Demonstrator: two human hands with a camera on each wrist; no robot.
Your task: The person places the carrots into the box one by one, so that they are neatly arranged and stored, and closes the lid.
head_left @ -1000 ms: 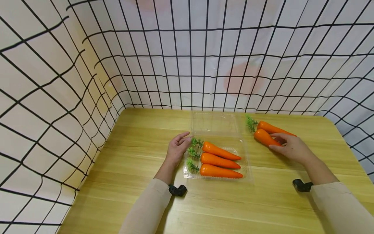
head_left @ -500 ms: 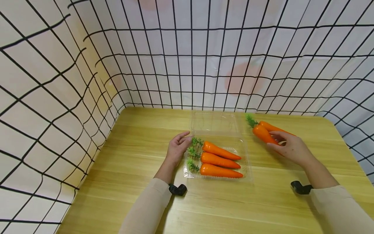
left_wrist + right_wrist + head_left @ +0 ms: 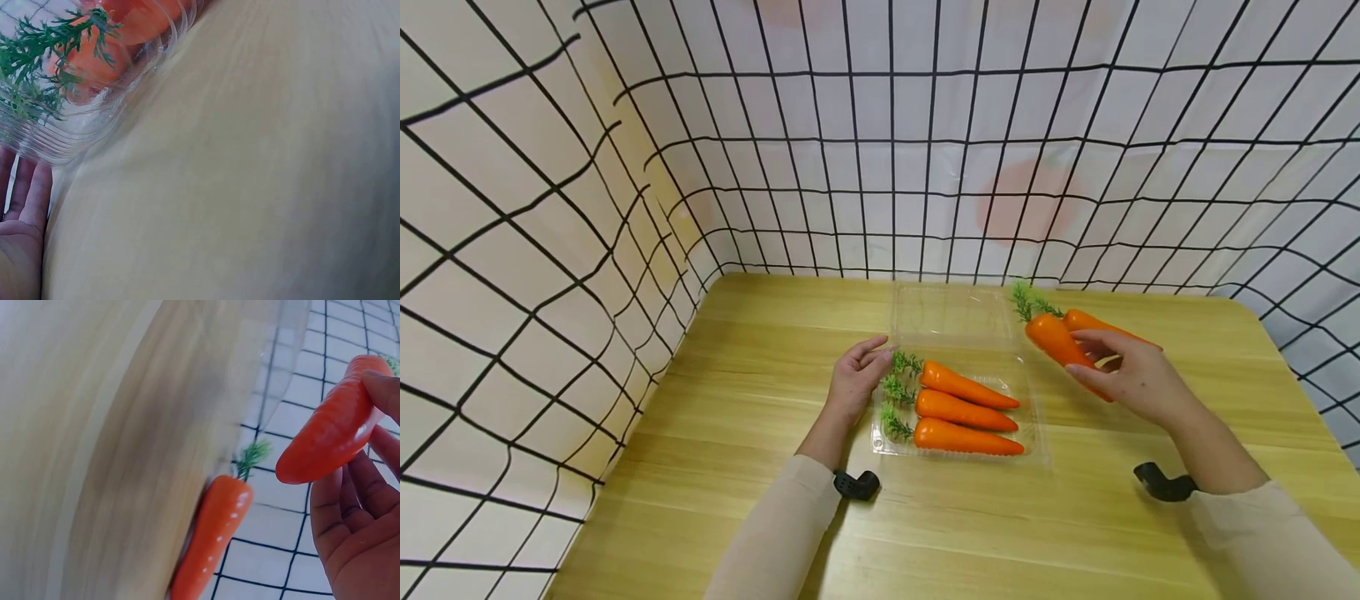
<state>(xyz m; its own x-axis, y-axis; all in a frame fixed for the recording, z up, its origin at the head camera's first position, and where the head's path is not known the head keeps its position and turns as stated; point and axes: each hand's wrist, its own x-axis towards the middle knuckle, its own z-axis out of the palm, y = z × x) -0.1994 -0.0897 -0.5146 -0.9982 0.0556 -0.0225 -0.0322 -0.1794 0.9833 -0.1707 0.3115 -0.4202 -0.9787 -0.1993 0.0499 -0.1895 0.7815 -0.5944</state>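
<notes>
My right hand [image 3: 1131,375] pinches an orange carrot [image 3: 1054,337] with green leaves, thumb on one side and fingers on the other. In the right wrist view the held carrot [image 3: 337,425] is clear of the table. Another carrot [image 3: 1086,319] lies on the table just behind it. Three more carrots, the nearest one [image 3: 966,437] among them, lie side by side in a clear plastic clamshell box [image 3: 1037,454]. At the box's left side rests my left hand [image 3: 853,383], and the left wrist view shows its straight fingers [image 3: 39,194] against the ribbed wall.
The box's clear lid [image 3: 951,312] lies folded back behind its base. A black wire grid [image 3: 887,196] stands along the back and sides of the wooden table [image 3: 752,417]. Each wrist wears a small black camera.
My right hand has lifted one carrot off the table and moved it left toward the box. The other right-hand carrot stays put. My left hand has not visibly moved.
</notes>
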